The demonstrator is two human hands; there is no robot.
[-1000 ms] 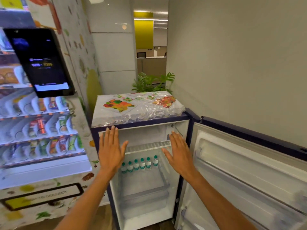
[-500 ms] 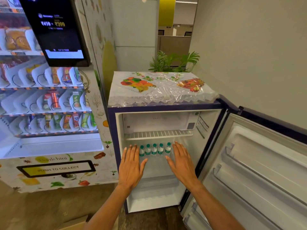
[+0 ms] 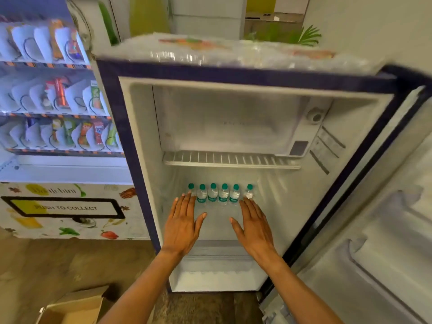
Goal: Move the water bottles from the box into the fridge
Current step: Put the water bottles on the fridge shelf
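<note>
We hold both hands flat inside the open fridge [image 3: 138, 164], palms down, above the floor of its lower compartment. Our left hand [image 3: 181, 228] has its fingers [image 3: 187, 203] straight and spread, gripping nothing; our right hand [image 3: 256, 228] mirrors it at three o'clock of the left, fingers [image 3: 249, 208] likewise straight and holding nothing. At twelve o'clock of the hands, six water bottles [image 3: 218, 195] with green caps stand upright in one tight row at the back of that compartment, under the wire shelf [image 3: 231, 159]. Our left fingertips overlap the bottle at the nine o'clock end and our right fingertips reach the one at the three o'clock end; we cannot tell whether either touches. The fridge door [image 3: 385, 242] is swung wide at three o'clock. A cardboard box [image 3: 72, 308] sits open on the floor at seven o'clock, its inside hidden from us. A vending machine [image 3: 58, 101] stands just beside the fridge at nine o'clock.
</note>
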